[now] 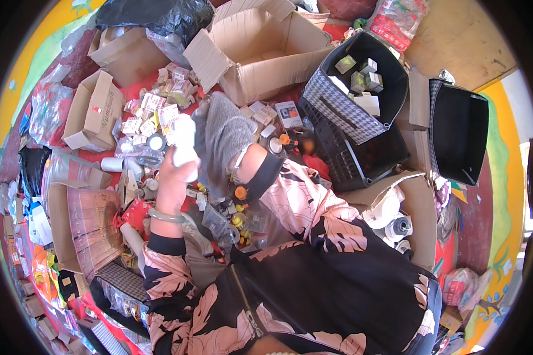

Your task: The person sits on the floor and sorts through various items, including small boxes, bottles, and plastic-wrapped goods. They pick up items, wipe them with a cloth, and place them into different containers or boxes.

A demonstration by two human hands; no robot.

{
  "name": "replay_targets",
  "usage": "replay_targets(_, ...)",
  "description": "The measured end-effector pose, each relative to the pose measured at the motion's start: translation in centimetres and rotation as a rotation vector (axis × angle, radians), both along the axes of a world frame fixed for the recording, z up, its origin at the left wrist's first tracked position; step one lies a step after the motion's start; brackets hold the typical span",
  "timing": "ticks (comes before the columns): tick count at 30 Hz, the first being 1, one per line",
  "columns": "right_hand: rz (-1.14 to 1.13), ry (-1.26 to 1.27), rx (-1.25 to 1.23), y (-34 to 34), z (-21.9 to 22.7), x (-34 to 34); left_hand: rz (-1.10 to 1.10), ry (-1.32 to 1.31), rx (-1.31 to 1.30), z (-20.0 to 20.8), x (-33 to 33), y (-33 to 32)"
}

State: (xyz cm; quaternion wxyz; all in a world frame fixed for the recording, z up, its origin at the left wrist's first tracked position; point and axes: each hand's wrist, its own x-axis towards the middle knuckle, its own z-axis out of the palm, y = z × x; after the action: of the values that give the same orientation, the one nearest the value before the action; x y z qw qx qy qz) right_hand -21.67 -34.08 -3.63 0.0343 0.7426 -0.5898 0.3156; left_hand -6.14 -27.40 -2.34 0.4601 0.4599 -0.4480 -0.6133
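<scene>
My left hand (173,177) is closed round a white plastic bottle (185,139), held upright over the heap of goods. A grey cloth (224,131) hangs right beside the bottle. It drapes over my right hand (250,164), which grips it; the fingers are hidden in its folds. Behind the bottle lie several small printed boxes (153,105). A round white-topped container (156,142) sits just left of it. Below the cloth, small bottles with orange caps (240,193) and yellow caps are jumbled with clear plastic bags (218,223).
A large open cardboard box (266,74) stands at the back. To the right, a black-and-white checked basket (343,109) holds small boxes, above a black crate (361,160). Another carton (420,219) holds white containers. At left are a tan carton (95,115) and a wood-patterned box (92,228).
</scene>
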Motion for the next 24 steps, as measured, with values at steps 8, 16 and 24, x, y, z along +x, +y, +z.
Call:
replay_targets(8,0.363,-0.355,0.397,4.3,6.9,3.7,-0.007,0.751,0.080,1.1,1.8,2.7)
replay_targets(16,0.573,0.642,0.527,2.2,6.5,1.1,0.055,0.728,0.175,-0.3,0.1,1.5)
replay_targets(24,0.859,-0.438,0.388,2.4,2.6,-6.2,0.120,0.702,0.134,-0.3,0.6,0.3)
